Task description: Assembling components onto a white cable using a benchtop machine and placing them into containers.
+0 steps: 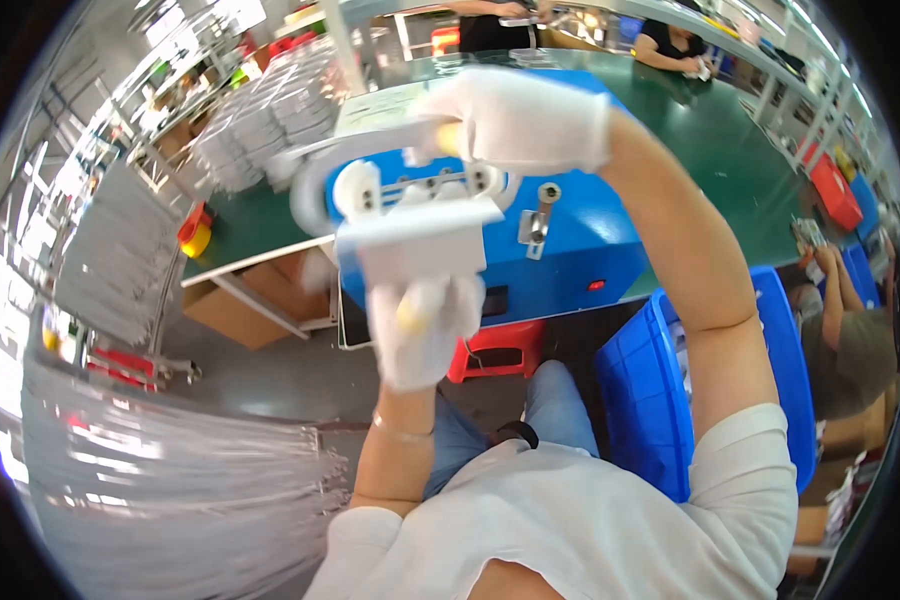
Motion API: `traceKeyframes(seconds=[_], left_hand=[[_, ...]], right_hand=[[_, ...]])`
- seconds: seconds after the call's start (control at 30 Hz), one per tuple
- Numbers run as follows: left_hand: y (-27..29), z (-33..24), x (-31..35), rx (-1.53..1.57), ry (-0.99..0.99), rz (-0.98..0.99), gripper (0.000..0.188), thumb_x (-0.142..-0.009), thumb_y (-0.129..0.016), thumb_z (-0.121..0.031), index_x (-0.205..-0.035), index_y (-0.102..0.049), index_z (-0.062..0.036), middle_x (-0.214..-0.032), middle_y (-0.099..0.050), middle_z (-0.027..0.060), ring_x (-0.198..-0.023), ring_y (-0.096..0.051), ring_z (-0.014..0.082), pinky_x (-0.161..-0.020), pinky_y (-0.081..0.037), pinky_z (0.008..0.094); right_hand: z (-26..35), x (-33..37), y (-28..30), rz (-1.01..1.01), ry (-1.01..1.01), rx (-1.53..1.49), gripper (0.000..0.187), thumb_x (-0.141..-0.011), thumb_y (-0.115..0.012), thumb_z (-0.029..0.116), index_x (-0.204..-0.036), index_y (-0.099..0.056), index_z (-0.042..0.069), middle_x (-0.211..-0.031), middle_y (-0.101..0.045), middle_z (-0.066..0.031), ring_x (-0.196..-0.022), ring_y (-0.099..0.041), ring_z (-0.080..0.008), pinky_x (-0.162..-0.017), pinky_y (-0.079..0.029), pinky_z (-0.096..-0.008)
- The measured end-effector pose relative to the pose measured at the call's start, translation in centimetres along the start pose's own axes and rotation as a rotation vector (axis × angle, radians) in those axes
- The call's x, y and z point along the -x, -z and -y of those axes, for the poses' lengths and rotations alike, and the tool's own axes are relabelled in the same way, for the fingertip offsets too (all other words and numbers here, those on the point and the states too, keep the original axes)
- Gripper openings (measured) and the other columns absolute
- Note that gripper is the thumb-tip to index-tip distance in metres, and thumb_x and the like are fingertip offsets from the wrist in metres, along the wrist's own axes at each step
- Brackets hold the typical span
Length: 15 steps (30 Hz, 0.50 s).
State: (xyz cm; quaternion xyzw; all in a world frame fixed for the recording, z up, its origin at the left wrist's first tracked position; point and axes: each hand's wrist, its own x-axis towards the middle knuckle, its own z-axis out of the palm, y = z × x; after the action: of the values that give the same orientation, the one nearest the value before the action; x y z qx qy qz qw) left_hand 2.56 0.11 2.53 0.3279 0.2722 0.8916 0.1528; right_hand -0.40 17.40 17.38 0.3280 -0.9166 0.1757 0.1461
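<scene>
Left gloved hand (422, 335) grips white panel (422, 256): probably light, stiff; edges best hold. Right gloved hand (530, 122) blurred, grasp unclear.

Gripped a white piece (422, 255), perhaps box-shaped under the blur, with the gloved left hand (420, 335) between seven and eight o'clock, close to centre. Held the gloved right hand (525, 122) near one, over the blue machine (585, 240) at two. Had a blue bin (640, 400) at four.
</scene>
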Motion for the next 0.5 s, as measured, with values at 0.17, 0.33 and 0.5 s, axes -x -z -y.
traceKeyframes(seconds=[0.17, 0.33, 0.5], left_hand=[[-5.1, -5.2, -0.5, -0.549, -0.1, 0.011, 0.12, -0.052, -0.089, -0.04, -0.142, -0.023, 0.0035, -0.123, -0.054, 0.0275, -0.057, -0.055, 0.0137, -0.047, -0.043, 0.0216], [0.9, -5.8, 3.6, -0.848, 0.406, 0.049, 0.085, -0.073, -0.075, -0.047, -0.133, -0.043, 0.0043, -0.113, -0.061, 0.0196, -0.06, -0.055, 0.0119, -0.054, -0.044, 0.0198], [1.4, -3.6, 3.9, -0.896, 0.431, 0.072, 0.066, -0.083, -0.068, -0.041, -0.127, -0.05, 0.0038, -0.105, -0.064, 0.0176, -0.063, -0.055, 0.0109, -0.058, -0.044, 0.0205]], right_hand=[[-1.2, 4.3, 6.3, -0.273, -0.41, -0.345, 0.023, -0.087, -0.058, 0.02, -0.095, -0.067, 0.001, -0.067, -0.059, -0.0022, -0.055, -0.051, -0.0124, -0.046, -0.041, -0.0284], [-18.1, 25.2, 4.8, -0.532, -1.125, -0.341, 0.02, -0.087, -0.056, 0.024, -0.092, -0.065, 0.006, -0.061, -0.049, 0.0008, -0.047, -0.04, -0.0077, -0.042, -0.026, -0.0227], [-23.3, 36.8, -3.0, -0.843, -1.448, -0.72, 0.023, -0.087, -0.061, 0.025, -0.092, -0.06, 0.002, -0.071, -0.057, -0.0048, -0.059, -0.056, -0.0145, -0.052, -0.048, -0.026]])
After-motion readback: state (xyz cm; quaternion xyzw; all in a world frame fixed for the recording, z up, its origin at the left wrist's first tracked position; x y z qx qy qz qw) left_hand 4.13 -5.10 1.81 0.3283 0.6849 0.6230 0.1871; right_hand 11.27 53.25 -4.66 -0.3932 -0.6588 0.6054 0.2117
